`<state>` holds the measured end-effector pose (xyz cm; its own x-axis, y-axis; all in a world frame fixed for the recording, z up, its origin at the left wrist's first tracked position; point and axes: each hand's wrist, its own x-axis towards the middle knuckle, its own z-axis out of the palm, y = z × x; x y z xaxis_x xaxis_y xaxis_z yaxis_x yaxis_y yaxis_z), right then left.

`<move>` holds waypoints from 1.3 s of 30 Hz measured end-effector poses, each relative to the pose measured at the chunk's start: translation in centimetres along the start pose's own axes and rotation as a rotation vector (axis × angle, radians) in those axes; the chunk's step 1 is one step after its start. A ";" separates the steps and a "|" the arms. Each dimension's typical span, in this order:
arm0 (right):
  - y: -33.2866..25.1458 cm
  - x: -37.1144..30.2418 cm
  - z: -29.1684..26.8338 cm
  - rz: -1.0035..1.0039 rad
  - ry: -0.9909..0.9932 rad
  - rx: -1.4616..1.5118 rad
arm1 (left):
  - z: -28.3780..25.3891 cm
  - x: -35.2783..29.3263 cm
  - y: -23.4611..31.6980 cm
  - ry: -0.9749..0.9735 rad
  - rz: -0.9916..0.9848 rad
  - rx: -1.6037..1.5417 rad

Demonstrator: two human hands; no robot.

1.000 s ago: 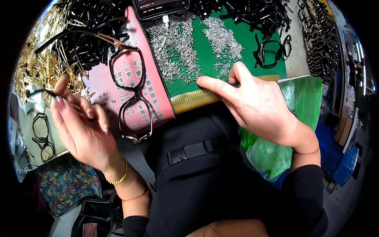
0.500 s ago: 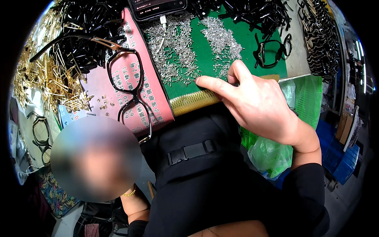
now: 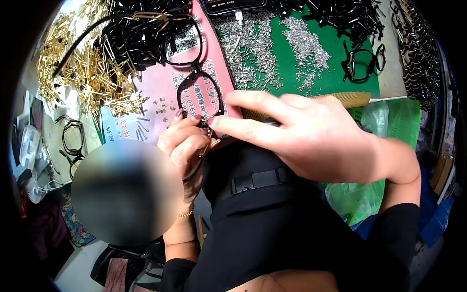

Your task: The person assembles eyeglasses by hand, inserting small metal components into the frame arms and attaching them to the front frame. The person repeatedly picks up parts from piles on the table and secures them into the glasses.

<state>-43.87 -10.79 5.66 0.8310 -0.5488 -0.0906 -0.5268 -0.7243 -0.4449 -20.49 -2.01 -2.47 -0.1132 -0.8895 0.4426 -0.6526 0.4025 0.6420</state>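
Observation:
A black eyeglass frame point(image 3: 180, 92) lies across a pink printed sheet point(image 3: 221, 63), one temple stretching to the far left. My left hand point(image 3: 182, 143) pinches the frame's near end, around the hinge corner. My right hand point(image 3: 311, 131) reaches in from the right with two fingers stretched out and apart. One fingertip meets the frame beside my left fingertips; the upper finger is smeared by motion. Between those fingers I see nothing, though a tiny part could be hidden. Small silver screws point(image 3: 248, 53) lie spread on the green mat point(image 3: 335, 83) beyond my right hand.
Gold metal strips point(image 3: 92, 63) heap at the far left, near black temples point(image 3: 141, 41). A phone point(image 3: 233, 6) with a white cable sits at the back. Another black frame point(image 3: 361, 64) lies right of the screws. A green basket point(image 3: 406, 126) hangs at right. A blurred disc covers the lower left.
My right hand has left the silver screws and come to the eyeglass frame. My left hand, earlier hidden by the blurred disc, now shows gripping the frame. The whole view has shifted.

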 end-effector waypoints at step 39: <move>1.1 2.4 3.0 -0.218 0.210 -0.370 | -0.1 0.3 -1.7 0.020 -0.003 -0.183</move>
<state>-41.94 -11.66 2.24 0.8954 -0.4122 0.1685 -0.4037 -0.9111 -0.0834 -19.35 -2.94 -3.35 -0.0956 -0.8868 0.4521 -0.5056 0.4345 0.7454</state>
